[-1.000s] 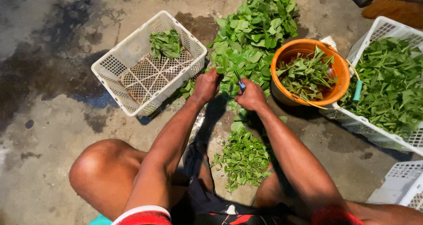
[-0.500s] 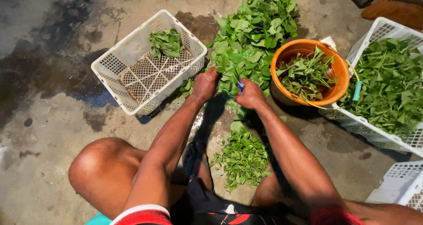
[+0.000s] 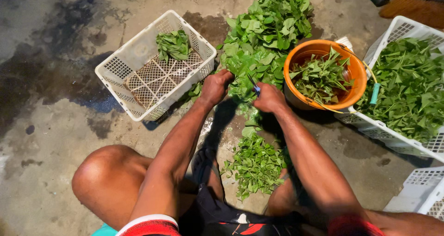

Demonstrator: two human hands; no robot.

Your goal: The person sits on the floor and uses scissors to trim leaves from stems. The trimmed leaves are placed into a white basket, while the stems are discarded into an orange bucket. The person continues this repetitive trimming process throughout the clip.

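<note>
I squat on a concrete floor over a long heap of leafy green stalks (image 3: 270, 28). My left hand (image 3: 215, 87) grips a bunch of stalks at the heap's near end. Close beside it, my right hand (image 3: 269, 98) is closed on a small blue-handled cutting tool (image 3: 255, 88) at the same bunch. A smaller pile of cut leaves (image 3: 256, 164) lies on the floor between my legs.
A white plastic crate (image 3: 138, 46) at the left holds one small bundle of greens (image 3: 173, 44). An orange bucket (image 3: 351, 69) with leaves stands right of my hands. A second white crate (image 3: 397, 30) full of greens is at far right, another crate corner (image 3: 423, 196) below it.
Both hands stay at the bunch with only slight shifts; nothing else has moved.
</note>
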